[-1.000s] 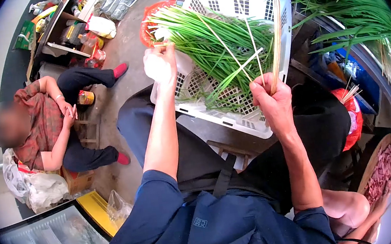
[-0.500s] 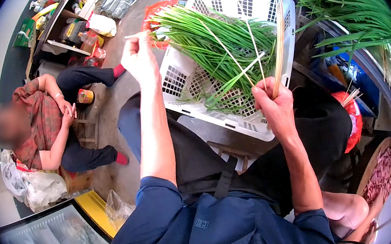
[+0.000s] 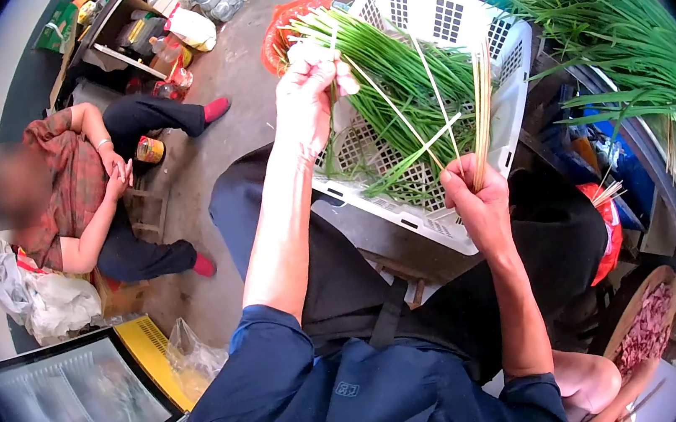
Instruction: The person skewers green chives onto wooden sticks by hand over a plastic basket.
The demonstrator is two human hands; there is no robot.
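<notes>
My left hand is at the left side of the white plastic basket, by the pale ends of a bundle of garlic chives. Its fingers are curled together; what they hold, if anything, I cannot make out. A few green leaves hang just below them. My right hand, at the basket's near right edge, is closed around a bunch of thin straw-coloured strands. Most of these stand together, while two fan out to the left over the chives. Loose chive leaves lie on the basket's bottom.
A larger heap of chives lies at the right. Behind the basket is an orange-red bag. On the left a person sits near a glass-topped freezer. A round basket of reddish pieces stands lower right.
My left hand has moved right and slightly down, from outside the basket to the chive ends. The white piece pinched in it before is no longer clearly visible. My right hand keeps its strands.
</notes>
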